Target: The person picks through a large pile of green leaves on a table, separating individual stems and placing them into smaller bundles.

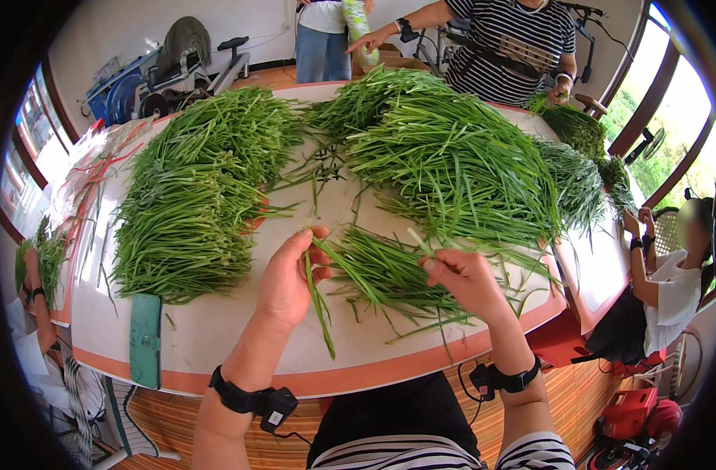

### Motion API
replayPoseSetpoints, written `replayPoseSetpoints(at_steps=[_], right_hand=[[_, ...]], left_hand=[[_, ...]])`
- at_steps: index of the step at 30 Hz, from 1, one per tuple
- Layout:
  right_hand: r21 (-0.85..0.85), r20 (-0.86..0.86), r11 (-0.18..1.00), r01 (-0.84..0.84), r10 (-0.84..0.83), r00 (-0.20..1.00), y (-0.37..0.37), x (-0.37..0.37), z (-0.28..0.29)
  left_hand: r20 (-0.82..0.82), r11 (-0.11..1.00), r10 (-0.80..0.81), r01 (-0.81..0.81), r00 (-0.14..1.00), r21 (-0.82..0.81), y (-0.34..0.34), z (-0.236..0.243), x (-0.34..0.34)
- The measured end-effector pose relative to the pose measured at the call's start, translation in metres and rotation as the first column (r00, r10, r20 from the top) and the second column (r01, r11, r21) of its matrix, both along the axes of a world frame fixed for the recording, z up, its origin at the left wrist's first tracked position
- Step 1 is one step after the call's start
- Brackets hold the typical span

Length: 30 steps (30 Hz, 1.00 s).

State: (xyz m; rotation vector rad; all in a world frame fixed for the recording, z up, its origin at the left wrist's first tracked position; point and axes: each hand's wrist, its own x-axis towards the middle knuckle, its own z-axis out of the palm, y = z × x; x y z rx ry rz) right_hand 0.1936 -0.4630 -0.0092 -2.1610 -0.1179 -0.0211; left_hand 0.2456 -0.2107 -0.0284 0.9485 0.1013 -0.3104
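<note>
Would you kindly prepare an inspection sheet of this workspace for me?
Surface: white table with an orange border, strewn with loose blades.
Job's things: left pile, right pile and smaller heap, all of long green stalks.
Clutter: teal case at the front-left edge.
Grippers: left hand holds a few green blades; right hand pinches a pale stalk.
Cables: black cables at both wrist devices.
Surroundings: person in striped shirt across the table, others around; wooden floor below.

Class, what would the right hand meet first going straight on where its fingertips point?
Likely the small pile of green stalks, though the right hand may pass above it; depth is unclear.
</note>
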Motion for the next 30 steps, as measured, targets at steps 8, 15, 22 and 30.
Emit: replayPoseSetpoints(at_steps=[8,15,22,30], right_hand=[[0.357,-0.14,0.927,-0.119,0.179,0.974,0.042,0.016,0.007],[0.81,-0.264,0.582,0.078,0.243,0.933,0.055,0.027,-0.005],[0.883,-0.017,0.47,0.002,0.028,0.999,0.018,0.015,0.017],[0.409,0.049,0.912,-0.025,0.006,0.999,0.025,0.008,0.003]], left_hand=[[0.08,0.945,-0.326,0.324,0.942,0.039,-0.01,0.005,-0.014],[0.131,0.913,-0.406,0.396,0.904,0.097,-0.013,0.006,-0.016],[0.058,0.984,-0.174,0.176,0.983,-0.018,-0.003,-0.011,-0.004],[-0.002,0.951,-0.298,0.296,0.955,-0.093,-0.007,-0.004,-0.008]])
